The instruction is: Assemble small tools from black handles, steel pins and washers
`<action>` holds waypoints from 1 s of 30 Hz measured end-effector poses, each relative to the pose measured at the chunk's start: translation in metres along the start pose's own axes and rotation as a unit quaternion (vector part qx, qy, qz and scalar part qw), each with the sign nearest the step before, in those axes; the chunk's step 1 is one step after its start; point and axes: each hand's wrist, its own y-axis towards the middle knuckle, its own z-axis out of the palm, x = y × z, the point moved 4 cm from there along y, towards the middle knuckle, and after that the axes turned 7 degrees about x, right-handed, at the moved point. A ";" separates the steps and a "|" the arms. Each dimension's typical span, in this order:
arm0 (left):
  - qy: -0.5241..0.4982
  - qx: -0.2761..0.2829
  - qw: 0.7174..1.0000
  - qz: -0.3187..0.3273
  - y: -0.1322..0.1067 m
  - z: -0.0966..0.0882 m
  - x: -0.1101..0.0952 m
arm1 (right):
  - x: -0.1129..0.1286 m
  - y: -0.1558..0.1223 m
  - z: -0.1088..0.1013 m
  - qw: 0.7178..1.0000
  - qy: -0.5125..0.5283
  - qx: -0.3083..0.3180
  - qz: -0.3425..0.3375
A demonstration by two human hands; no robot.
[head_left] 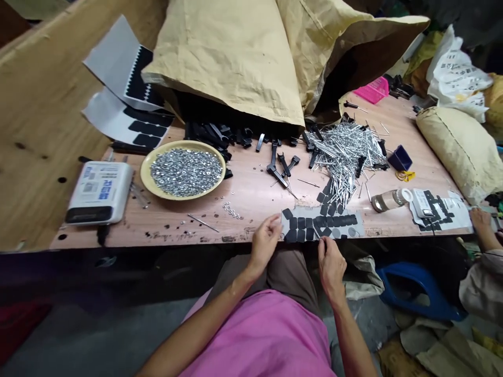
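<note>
My left hand [264, 242] hovers at the table's front edge, fingers curled in a pinch on something I cannot make out, just left of a grey sheet of black adhesive pads [322, 224]. My right hand [330, 262] sits below that sheet's front edge, fingers bent together toward it. Behind the sheet lies a heap of thin metal pins [343, 149]. Black plastic parts [277, 162] are scattered mid-table. A yellow dish of small metal washers [184, 170] stands to the left.
Big brown paper sacks [243, 52] spill black parts at the back. A white box [100, 191] lies at left, pad sheets [129, 99] behind it. A bottle [389, 200], a blue cup [400, 157] and a pink basket [372, 90] sit right. Another person's hand [481, 220] is at far right.
</note>
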 end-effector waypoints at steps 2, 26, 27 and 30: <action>0.039 -0.051 0.997 0.034 0.007 -0.016 -0.003 | -0.004 0.005 -0.001 0.998 -0.056 0.027 0.017; 0.151 -0.168 0.969 0.103 0.025 -0.041 0.004 | 0.030 -0.022 0.015 0.981 -0.088 0.169 0.037; 0.150 -0.168 0.969 0.102 0.026 -0.041 0.004 | 0.035 -0.026 0.019 0.980 -0.082 0.182 0.011; 0.147 -0.164 0.970 0.102 0.027 -0.040 0.004 | 0.050 -0.038 0.032 0.976 -0.072 0.206 -0.022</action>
